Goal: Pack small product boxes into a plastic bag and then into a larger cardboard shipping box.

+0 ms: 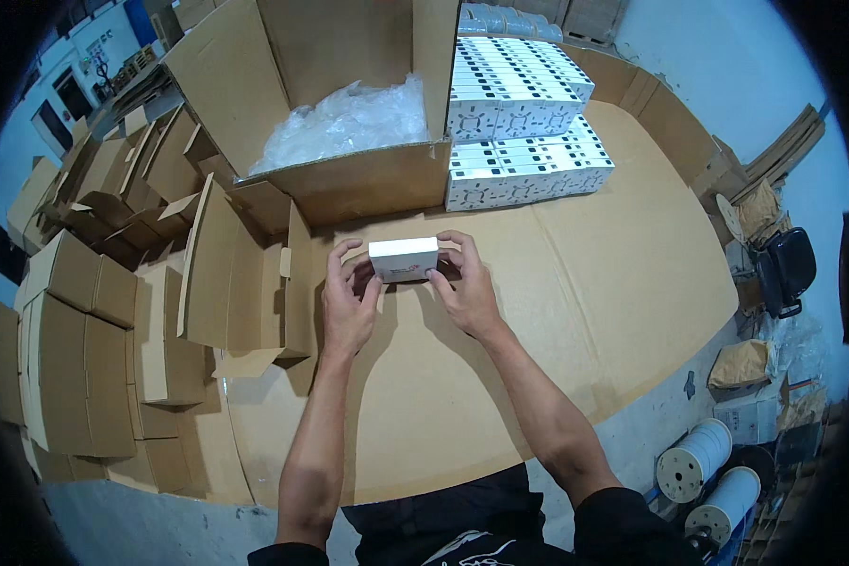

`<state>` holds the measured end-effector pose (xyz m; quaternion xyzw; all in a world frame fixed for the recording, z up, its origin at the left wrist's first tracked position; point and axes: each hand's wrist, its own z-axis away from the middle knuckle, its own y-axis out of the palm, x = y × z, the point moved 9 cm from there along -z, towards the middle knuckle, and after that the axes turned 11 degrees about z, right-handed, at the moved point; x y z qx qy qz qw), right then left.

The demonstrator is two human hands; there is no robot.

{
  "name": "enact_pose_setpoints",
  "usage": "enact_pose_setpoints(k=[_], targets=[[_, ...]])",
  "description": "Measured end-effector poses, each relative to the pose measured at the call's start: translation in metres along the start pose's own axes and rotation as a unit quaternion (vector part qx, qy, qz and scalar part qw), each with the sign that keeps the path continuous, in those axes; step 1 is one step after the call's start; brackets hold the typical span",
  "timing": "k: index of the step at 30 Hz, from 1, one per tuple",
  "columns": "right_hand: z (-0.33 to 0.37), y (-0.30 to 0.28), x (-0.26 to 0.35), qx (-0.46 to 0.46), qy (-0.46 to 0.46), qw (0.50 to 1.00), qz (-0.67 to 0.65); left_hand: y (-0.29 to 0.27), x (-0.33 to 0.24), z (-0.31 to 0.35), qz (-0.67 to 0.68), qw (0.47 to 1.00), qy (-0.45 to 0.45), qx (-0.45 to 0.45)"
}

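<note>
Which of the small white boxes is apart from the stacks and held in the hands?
The single small white box at the table's middle, held between the left hand and the right hand. All other white boxes sit stacked at the far side, untouched.

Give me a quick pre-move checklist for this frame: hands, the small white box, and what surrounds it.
1. Both hands on the small white box: ok; left hand and right hand grip its ends.
2. Box closed: cannot tell; only the top and front faces show.
3. Box lifted off the cardboard-covered table: cannot tell.
4. Bare table around the hands: ok.
5. Folded cartons close by at the left: ok.
6. Stacked white boxes sitting in tidy rows: ok.
</note>
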<state>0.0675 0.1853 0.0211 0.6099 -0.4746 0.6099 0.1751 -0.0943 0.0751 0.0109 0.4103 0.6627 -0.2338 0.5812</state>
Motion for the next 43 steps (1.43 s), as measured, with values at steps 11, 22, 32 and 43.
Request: enact_pose_setpoints(k=[11,22,32,43], targets=[[0.002,-0.003,0.002,-0.006,-0.054,0.995,0.078,0.007,-0.005,0.004,-0.098,0.995,0.012,0.024],[0.010,-0.013,-0.007,-0.001,-0.070,0.939,0.336,-0.001,-0.048,0.015,-0.098,0.987,0.113,-0.064],[0.013,-0.015,0.006,-0.045,-0.074,0.931,0.354,0.017,-0.166,-0.172,-0.303,0.933,0.139,-0.132],[0.009,-0.014,-0.005,-0.027,-0.058,0.934,0.352,-0.003,-0.050,-0.285,-0.610,0.780,-0.114,0.085]])
